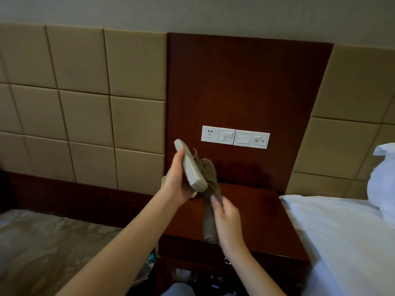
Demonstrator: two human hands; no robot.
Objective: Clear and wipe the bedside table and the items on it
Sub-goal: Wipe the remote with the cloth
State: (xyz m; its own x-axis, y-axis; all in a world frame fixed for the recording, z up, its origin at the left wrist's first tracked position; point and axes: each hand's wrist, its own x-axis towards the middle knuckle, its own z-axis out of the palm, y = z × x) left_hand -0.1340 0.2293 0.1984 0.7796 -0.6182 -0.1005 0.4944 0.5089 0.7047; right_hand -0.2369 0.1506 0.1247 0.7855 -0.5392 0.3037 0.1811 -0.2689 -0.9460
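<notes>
My left hand holds a beige remote control tilted up above the back left of the dark red-brown bedside table. My right hand grips a grey-brown cloth that is pressed against the remote's right side and hangs down towards the tabletop. A coiled beige cord peeks out behind my left hand; what it belongs to is hidden.
A white socket and switch panel sits on the wooden wall board behind the table. A bed with white sheets and a pillow borders the table on the right. A bin with rubbish stands at the lower left on patterned carpet.
</notes>
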